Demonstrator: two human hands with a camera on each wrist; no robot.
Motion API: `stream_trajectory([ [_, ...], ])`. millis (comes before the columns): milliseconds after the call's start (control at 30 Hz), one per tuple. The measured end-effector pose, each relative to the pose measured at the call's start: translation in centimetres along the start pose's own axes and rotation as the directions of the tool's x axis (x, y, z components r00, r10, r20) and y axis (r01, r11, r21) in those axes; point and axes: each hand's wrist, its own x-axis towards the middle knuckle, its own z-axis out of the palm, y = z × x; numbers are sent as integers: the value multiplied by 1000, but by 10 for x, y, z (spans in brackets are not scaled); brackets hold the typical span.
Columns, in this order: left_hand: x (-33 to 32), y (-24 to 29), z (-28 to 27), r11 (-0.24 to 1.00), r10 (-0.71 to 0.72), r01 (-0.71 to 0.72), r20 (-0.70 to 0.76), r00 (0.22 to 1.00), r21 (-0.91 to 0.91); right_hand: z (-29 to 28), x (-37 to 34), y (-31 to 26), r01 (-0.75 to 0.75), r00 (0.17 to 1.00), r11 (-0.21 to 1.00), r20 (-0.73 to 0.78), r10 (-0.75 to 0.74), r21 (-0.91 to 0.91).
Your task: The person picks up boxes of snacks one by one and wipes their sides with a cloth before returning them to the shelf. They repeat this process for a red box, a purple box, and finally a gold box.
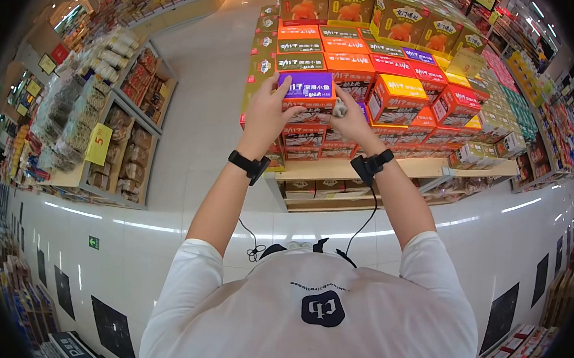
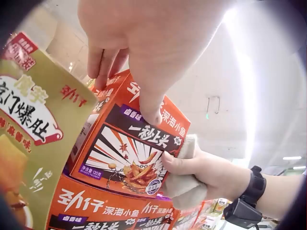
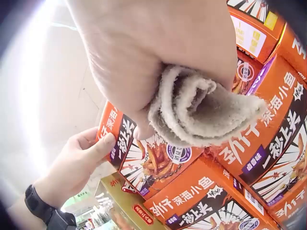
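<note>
Box btwn L hand, R hand w/ cloth

glossy pale floor | stocked wooden shelves | bright ceiling lights

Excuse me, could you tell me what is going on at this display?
A person has both hands on an orange box with a purple top at the near edge of a stacked shop display. The left hand grips one side; the right hand holds a folded grey cloth while its thumb touches the other side. The box is directly above other orange boxes; whether it is slightly lifted is hard to tell.
</note>
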Motion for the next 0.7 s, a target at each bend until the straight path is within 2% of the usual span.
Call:
stream_trajectory([
  [33,1,-4,5,999,-27,26,33,999,23,1,2,-3,-57,998,998,3,57,18],
  [67,2,-7,9,999,-29,29,30,999,24,2,4,-5,-55,998,998,6,55,18],
  [133,1,-9,14,999,-39,39,-7,999,19,4,3,-8,-145,989,989,-7,145,28],
  [233,4,-7,17,997,-64,64,-11,998,47,5,6,-10,-141,989,989,-42,139,-50],
  [267,4,-6,17,997,-65,65,-4,998,43,9,8,3,-83,992,989,-103,70,-123],
  [367,5,-5,18,994,-108,108,4,994,-5,11,4,-1,-179,977,979,-138,165,-98],
  [467,4,-6,17,982,-176,179,44,983,-57,11,2,-5,-197,974,977,-132,185,-84],
  [533,4,-6,15,998,-60,58,-49,997,-35,11,2,-6,-197,973,976,-137,184,-90],
  [600,4,-5,12,995,-84,83,-12,996,-58,11,0,-3,-195,973,976,-143,181,-96],
  [633,5,-4,10,991,-103,105,24,994,-81,10,-2,-1,-145,979,985,-161,128,-96],
  [700,3,0,6,997,-71,71,-24,997,-25,8,-6,2,-89,982,991,-175,71,-98],
])
